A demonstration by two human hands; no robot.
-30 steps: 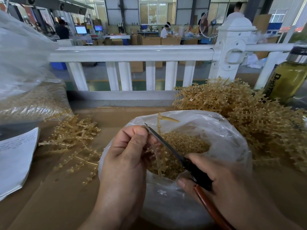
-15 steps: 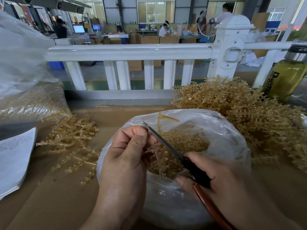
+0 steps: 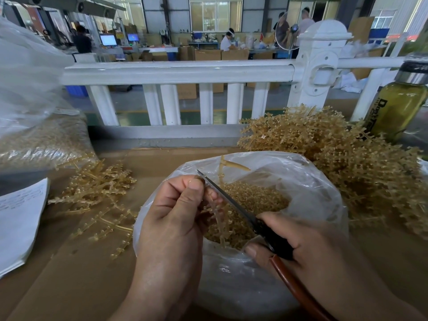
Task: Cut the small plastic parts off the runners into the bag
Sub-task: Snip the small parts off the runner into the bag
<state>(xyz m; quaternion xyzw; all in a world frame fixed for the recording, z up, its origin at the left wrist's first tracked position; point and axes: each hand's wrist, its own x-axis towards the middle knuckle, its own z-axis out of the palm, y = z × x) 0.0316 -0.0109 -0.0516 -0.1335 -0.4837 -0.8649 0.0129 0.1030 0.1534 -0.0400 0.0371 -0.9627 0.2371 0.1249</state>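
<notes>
A clear plastic bag (image 3: 308, 195) stands open on the cardboard, half full of small tan plastic parts (image 3: 254, 200). My left hand (image 3: 176, 218) pinches a tan runner (image 3: 218, 216) upright over the bag's mouth; its top sticks out above my fingers. My right hand (image 3: 308, 246) grips scissors (image 3: 234, 205) with black blades and a brown handle. The blades lie against the runner just beside my left thumb. Whether the blades are apart I cannot tell.
A big heap of uncut runners (image 3: 347, 163) lies to the right, a smaller pile of runners (image 3: 97, 193) to the left. A large filled bag (image 3: 39, 140) and white papers (image 3: 18, 218) sit far left. A yellow-green bottle (image 3: 398, 107) stands back right by a white railing (image 3: 176, 72).
Both hands and the scissors stay in nearly the same place over the bag; only the view shifts slightly.
</notes>
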